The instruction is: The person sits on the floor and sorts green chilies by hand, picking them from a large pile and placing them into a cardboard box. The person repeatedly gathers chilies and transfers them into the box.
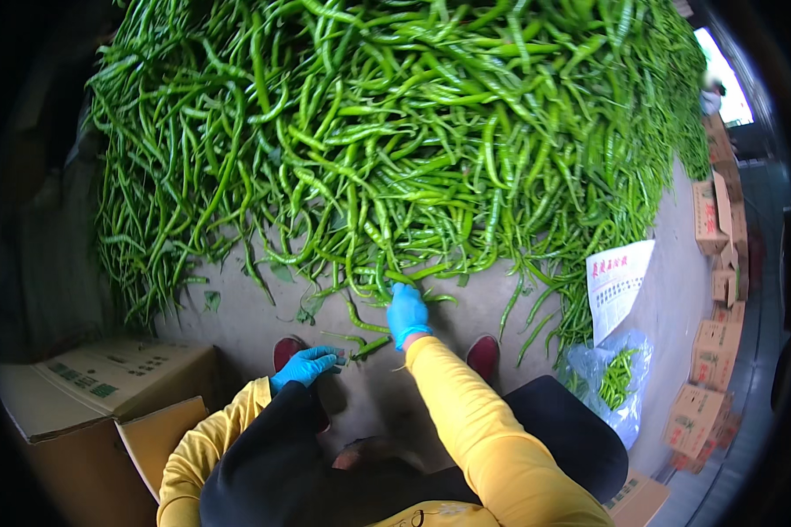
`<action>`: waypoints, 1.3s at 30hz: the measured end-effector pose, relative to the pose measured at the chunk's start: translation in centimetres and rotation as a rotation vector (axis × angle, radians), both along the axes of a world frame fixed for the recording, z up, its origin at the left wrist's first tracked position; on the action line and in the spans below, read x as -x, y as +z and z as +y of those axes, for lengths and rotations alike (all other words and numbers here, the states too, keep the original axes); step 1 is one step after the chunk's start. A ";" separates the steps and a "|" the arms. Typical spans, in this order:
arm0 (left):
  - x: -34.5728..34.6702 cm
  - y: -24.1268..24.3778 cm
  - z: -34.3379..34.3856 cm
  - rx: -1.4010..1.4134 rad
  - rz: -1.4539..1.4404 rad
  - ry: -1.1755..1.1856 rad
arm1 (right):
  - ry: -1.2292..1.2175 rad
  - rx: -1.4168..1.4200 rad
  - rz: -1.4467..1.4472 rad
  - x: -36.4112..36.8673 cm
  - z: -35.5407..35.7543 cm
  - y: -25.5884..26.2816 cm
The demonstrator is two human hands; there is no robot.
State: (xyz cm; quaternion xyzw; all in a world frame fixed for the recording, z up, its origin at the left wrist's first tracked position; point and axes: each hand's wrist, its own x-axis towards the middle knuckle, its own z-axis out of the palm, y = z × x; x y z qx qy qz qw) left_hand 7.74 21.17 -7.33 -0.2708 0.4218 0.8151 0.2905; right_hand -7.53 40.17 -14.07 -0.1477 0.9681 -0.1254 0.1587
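A large heap of long green chili peppers (395,151) spreads over the floor before me. My right hand (407,313), in a blue glove, reaches to the heap's near edge. Its fingertips meet peppers there, and whether they grip one is hidden by the hand. My left hand (306,365), gloved in blue too, is by my left knee with fingers pointing right. Just beyond its fingertips are a few green peppers (372,347); I cannot tell whether it holds one by the stem or they lie on the floor.
An open cardboard box (118,375) stands at my left. On the right are a clear plastic bag (633,395) with green peppers in it and a printed paper sheet (619,283). Several cardboard cartons (715,352) line the far right. Loose leaves (310,308) lie on the concrete floor (237,329).
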 end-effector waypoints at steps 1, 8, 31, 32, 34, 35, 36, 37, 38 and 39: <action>-0.2 0.1 -0.5 0.018 0.037 0.019 | 0.078 0.049 -0.040 0.0 -0.7 0.5; -1.6 -1.6 -0.5 0.001 0.011 0.075 | 0.077 0.469 -0.033 -1.0 0.1 5.8; 5.8 12.6 0.7 -0.039 0.383 -0.032 | -0.572 1.247 -0.370 -5.3 8.2 29.6; 5.5 14.2 0.7 0.018 0.441 -0.065 | -0.542 1.311 -0.153 -5.3 11.2 31.6; 5.1 15.3 0.4 0.141 0.542 -0.153 | -0.522 1.268 0.277 -6.6 17.5 37.1; 4.8 15.4 -0.9 0.231 0.586 -0.201 | -0.527 1.188 0.475 -7.7 20.4 39.9; 4.7 14.5 -1.6 0.207 0.632 -0.206 | -0.621 1.184 0.588 -9.3 23.9 41.2; 4.2 13.7 -2.7 0.264 0.666 -0.257 | -0.709 1.195 0.696 -10.7 27.4 41.2; 3.5 13.0 -4.3 0.334 0.691 -0.302 | -0.806 1.314 0.650 -12.1 29.5 41.1; 3.0 12.3 -6.2 0.398 0.715 -0.344 | -0.896 1.425 0.599 -13.2 31.1 41.1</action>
